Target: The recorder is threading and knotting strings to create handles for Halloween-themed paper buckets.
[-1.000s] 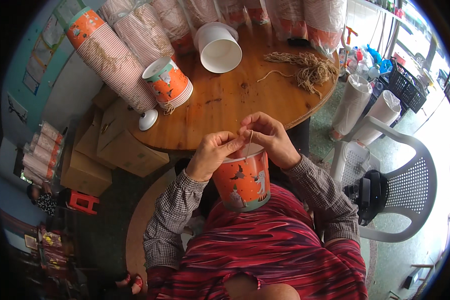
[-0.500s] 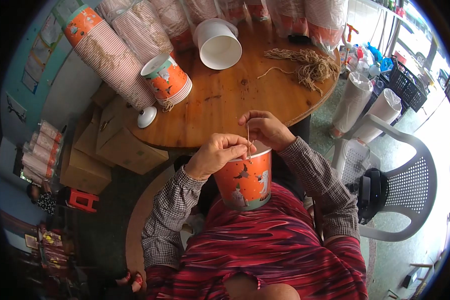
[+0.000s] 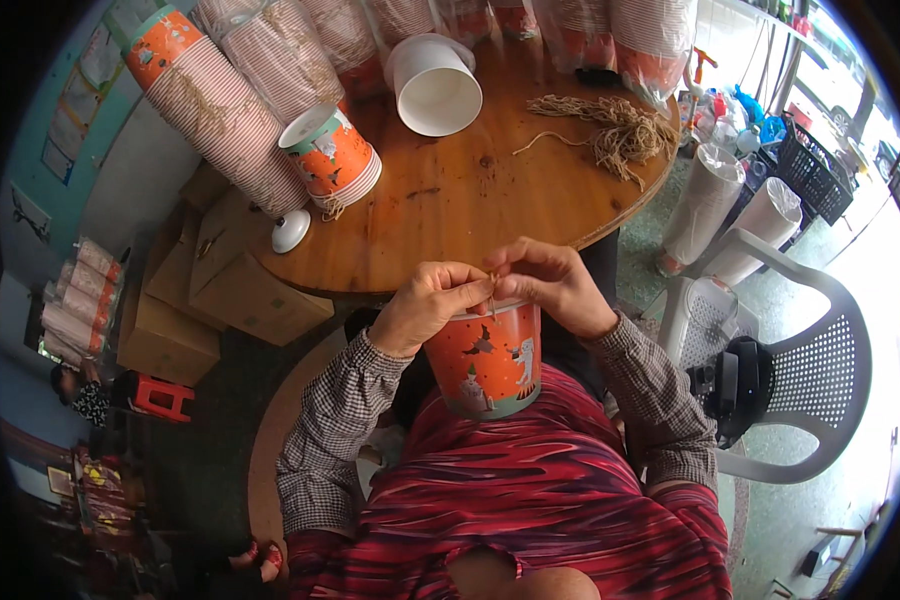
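An orange paper bucket (image 3: 490, 350) with printed figures and a white rim rests upright in my lap, just off the table edge. My left hand (image 3: 425, 308) is closed at the bucket's rim, thumb and forefinger pinching a thin twine cord (image 3: 493, 299). From the other side my right hand (image 3: 560, 283) pinches the same cord, and its fingertips meet those of the left. The cord hangs at the front of the rim; most of it is hidden by my fingers.
A pile of loose twine (image 3: 625, 140) lies on the round wooden table (image 3: 450, 205). Nearby are a white bucket on its side (image 3: 438, 98), a short stack of orange buckets (image 3: 342, 165), a white lid (image 3: 290, 231) and tall bucket stacks (image 3: 225, 115). A grey plastic chair (image 3: 820, 370) stands right.
My right hand has come down from above the rim to meet my left hand. The cord it had drawn upward is now gathered between the fingertips.
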Available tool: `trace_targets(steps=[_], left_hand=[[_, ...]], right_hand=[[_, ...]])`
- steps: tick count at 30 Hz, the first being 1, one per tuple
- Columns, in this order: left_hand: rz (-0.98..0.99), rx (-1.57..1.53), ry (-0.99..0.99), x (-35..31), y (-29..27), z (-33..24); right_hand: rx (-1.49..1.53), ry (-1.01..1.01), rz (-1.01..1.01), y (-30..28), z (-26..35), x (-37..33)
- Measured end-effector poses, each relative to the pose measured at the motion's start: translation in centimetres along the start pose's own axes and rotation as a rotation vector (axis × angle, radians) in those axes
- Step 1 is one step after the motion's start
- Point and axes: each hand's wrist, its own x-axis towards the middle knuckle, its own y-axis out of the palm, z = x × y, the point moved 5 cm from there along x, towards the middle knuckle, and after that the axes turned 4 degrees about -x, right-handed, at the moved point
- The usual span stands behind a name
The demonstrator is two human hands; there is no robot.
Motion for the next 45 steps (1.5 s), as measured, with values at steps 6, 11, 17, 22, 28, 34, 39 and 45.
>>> trace_targets(steps=[6,11,17,22,28,34,39,45], left_hand=[[0.017,-0.01,0.029,0.0,0.1,-0.1],[0.027,0.015,0.031,0.0,0.0,-0.1],[0.009,-0.081,0.022,-0.3,0.7,-0.9],[-0.032,-0.073,0.01,-0.6,0.1,-0.6],[-0.02,0.051,0.012,-0.6,0.1,-0.8],[0.05,-0.027,0.029,0.2,-0.2,-0.6],[0.109,0.018,-0.02,0.1,0.4,-1.3],[-0.004,0.397,0.194,-1.0,0.8,-2.6]], right_hand=[[-0.1,-0.163,0.038,-0.1,0.3,0.3],[-0.092,-0.155,-0.031,0.4,0.2,0.1],[-0.04,-0.103,-0.158,-0.6,-1.0,0.1],[0.041,-0.117,-0.269,-1.6,-0.6,0.2],[-0.585,-0.334,-0.299,-1.8,2.1,-0.7],[-0.382,-0.075,-0.311,-1.9,-0.7,-1.0],[-0.219,-0.035,-0.315,-1.6,-2.4,-1.4],[0.068,-0.013,-0.357,-1.7,-2.2,-1.3]])
